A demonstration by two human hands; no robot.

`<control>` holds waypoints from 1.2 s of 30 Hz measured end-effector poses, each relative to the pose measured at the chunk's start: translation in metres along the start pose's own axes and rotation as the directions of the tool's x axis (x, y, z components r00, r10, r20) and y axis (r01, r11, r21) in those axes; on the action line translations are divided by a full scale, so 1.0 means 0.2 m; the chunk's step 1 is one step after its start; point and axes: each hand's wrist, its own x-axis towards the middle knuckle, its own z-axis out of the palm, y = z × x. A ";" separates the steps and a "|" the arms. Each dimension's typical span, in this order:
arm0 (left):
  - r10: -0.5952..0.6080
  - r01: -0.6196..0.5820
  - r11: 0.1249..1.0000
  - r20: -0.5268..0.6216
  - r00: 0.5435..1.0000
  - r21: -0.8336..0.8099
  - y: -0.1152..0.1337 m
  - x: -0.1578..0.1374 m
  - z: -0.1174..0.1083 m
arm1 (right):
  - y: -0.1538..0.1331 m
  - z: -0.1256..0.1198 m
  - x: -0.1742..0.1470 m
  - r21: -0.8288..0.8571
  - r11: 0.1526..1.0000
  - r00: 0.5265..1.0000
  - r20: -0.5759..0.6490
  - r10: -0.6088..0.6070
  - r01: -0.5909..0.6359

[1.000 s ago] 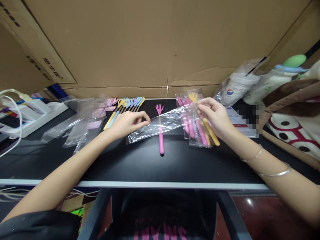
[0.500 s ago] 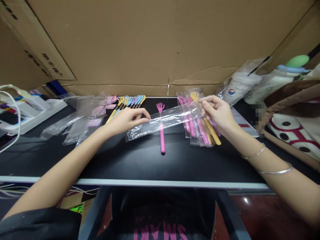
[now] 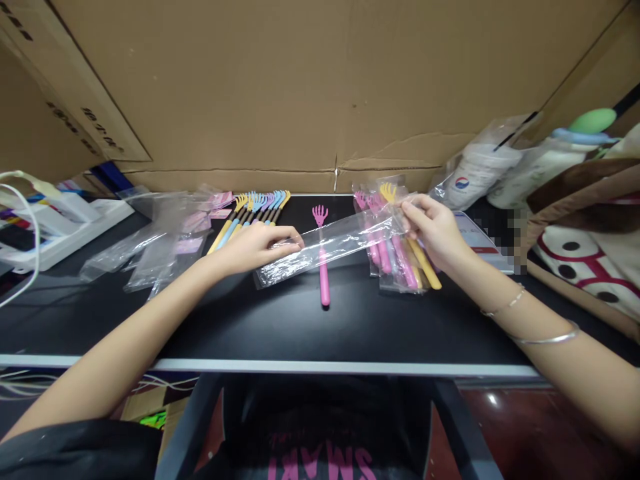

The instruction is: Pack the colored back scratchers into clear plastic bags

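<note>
A clear plastic bag (image 3: 345, 241) is stretched slantwise between my hands, above a pink back scratcher (image 3: 325, 283) lying upright in view on the desk. My left hand (image 3: 263, 247) pinches the bag's lower left end between thumb and fingers. At the upper right end, my right hand (image 3: 430, 223) grips the bag's other end with its fingertips. Under and beside that hand lie several bagged back scratchers (image 3: 400, 260), pink and yellow. Past my left hand, several loose back scratchers (image 3: 257, 203) in yellow, blue and purple lie in a row.
Empty clear bags (image 3: 160, 233) and pink cards (image 3: 190, 245) lie on the left. A power strip (image 3: 75, 230) with cables sits at the far left. To the right are a phone (image 3: 480, 243), a bagged cup (image 3: 480, 173), a bottle (image 3: 560, 160) and a cloth bag (image 3: 580, 267). Cardboard (image 3: 300, 87) stands behind.
My left hand and the bag's left end have shifted slightly down and right. My right hand has moved slightly down. The pink back scratcher on the desk has stayed in place.
</note>
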 end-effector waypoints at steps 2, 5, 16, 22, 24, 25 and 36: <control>0.016 -0.016 1.000 0.016 1.000 0.004 0.00 0.00 0.00 | 0.00 0.00 0.00 0.015 1.000 1.000 0.014 0.003 -0.003; 0.030 -0.030 0.999 0.032 0.999 -0.010 0.00 0.00 0.01 | 0.01 -0.01 0.00 0.046 0.999 0.999 0.030 0.021 -0.022; 0.017 -0.016 1.000 0.028 0.999 -0.020 -0.01 -0.01 0.01 | 0.03 -0.01 0.00 0.046 0.997 0.996 0.062 0.057 -0.060; -0.013 0.014 1.000 -0.027 1.000 0.013 0.00 -0.01 0.00 | 0.03 -0.02 0.00 0.032 0.997 0.993 0.092 0.070 -0.073; -0.006 0.006 1.000 -0.034 0.999 0.013 0.01 -0.01 0.00 | 0.03 -0.02 0.01 0.024 0.998 0.993 0.097 0.060 -0.062; -0.003 0.004 1.000 -0.029 1.000 0.014 0.01 -0.01 0.00 | 0.03 -0.02 0.01 0.021 0.998 0.994 0.101 0.052 -0.054; 0.015 -0.015 1.000 0.030 0.999 -0.012 0.01 -0.01 0.04 | 0.01 0.03 -0.02 0.072 0.994 0.993 0.094 0.073 -0.080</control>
